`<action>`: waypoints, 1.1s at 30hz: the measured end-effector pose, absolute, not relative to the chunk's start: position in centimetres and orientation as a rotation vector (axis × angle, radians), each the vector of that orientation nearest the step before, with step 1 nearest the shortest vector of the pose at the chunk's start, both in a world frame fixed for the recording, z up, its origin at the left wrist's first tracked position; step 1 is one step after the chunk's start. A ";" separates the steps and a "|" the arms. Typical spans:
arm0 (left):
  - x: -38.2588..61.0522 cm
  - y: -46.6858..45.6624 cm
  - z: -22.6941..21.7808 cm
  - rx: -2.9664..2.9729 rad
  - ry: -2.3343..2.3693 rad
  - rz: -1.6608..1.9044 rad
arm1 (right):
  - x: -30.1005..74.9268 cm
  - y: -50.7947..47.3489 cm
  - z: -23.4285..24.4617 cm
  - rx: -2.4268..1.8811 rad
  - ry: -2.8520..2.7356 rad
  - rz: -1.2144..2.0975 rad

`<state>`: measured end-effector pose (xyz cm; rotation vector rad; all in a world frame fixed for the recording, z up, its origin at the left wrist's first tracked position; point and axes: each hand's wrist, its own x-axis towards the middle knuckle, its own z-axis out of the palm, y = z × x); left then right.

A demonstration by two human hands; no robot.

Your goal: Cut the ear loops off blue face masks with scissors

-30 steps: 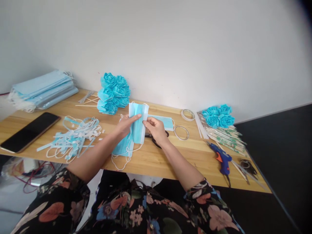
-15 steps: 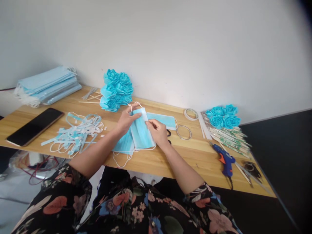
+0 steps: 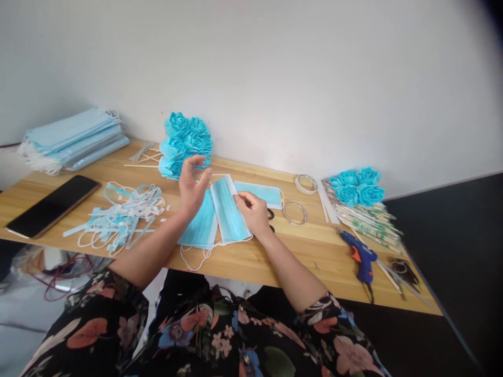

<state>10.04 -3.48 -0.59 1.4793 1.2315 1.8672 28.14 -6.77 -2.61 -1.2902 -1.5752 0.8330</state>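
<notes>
In the middle of the table, a light blue face mask (image 3: 230,213) is tilted up, its right edge pinched between the thumb and fingers of my right hand (image 3: 252,211). My left hand (image 3: 193,187) is raised to the left of it, fingers apart and holding nothing. Another blue face mask (image 3: 200,225) lies under and beside the held one, a white ear loop hanging over the front. A third mask (image 3: 261,195) lies flat behind my right hand. Black scissor handles (image 3: 271,213) show partly beside that hand; the rest is hidden.
Left are a mask stack (image 3: 74,139), a phone (image 3: 53,205) and a heap of cut strips and loops (image 3: 121,214). Blue flowers (image 3: 184,144) stand behind. Tape rolls (image 3: 306,184), more flowers (image 3: 357,187), wrapped sticks (image 3: 371,222) and a blue glue gun (image 3: 360,254) lie right.
My left hand has let go of the mask and lifted away up and to the left, its fingers spreading. My right hand keeps its hold on the mask's edge.
</notes>
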 end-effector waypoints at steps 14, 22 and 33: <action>11.1 -3.8 -0.5 1.397 1.121 1.256 | 28.4 -6.6 -2.7 -1.224 -1.635 0.798; 11.0 -3.9 -0.4 1.360 1.037 1.154 | 28.5 -6.4 -3.3 -1.236 -1.694 0.752; 11.2 -4.1 -0.2 1.364 0.998 1.130 | 28.3 -6.6 -2.6 -1.236 -1.675 0.775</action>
